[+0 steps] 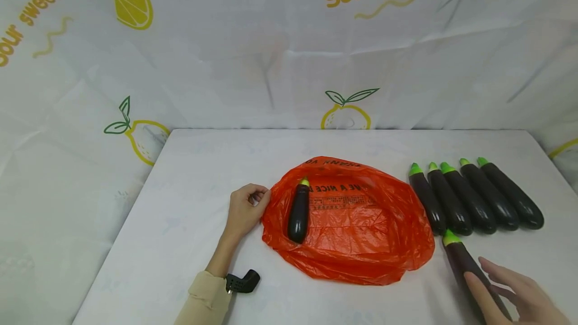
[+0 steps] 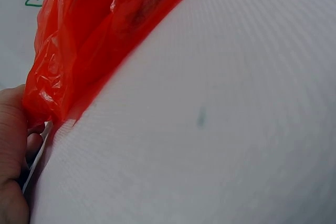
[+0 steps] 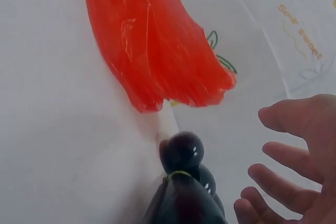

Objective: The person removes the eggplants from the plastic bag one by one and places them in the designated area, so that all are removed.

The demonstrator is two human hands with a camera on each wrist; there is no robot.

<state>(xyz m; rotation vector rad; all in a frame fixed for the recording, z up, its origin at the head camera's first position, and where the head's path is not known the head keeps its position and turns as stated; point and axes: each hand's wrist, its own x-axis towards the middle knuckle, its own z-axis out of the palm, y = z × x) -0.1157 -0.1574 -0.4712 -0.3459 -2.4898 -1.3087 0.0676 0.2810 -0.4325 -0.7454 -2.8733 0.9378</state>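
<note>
My left hand [image 1: 246,208] pinches the left edge of a red plastic bag [image 1: 347,260], which lies spread open with printed text inside. In the left wrist view, fingers at the left border hold its gathered red film [image 2: 50,95]. One dark eggplant [image 1: 299,214] with a yellow-green tip lies inside the bag, on its left side. At the front right, my right hand [image 1: 519,292] is over another eggplant [image 1: 465,260], thumb across it in the head view. The right wrist view shows the fingers [image 3: 289,156] spread and apart from that eggplant [image 3: 184,203].
Several eggplants [image 1: 469,197] with green tips lie side by side in a slanted row right of the bag, the nearest close against it. The white table [image 1: 180,245] ends at a white backdrop [image 1: 226,64] with lemon prints. A black wrist device [image 1: 244,282] sits at the left sleeve.
</note>
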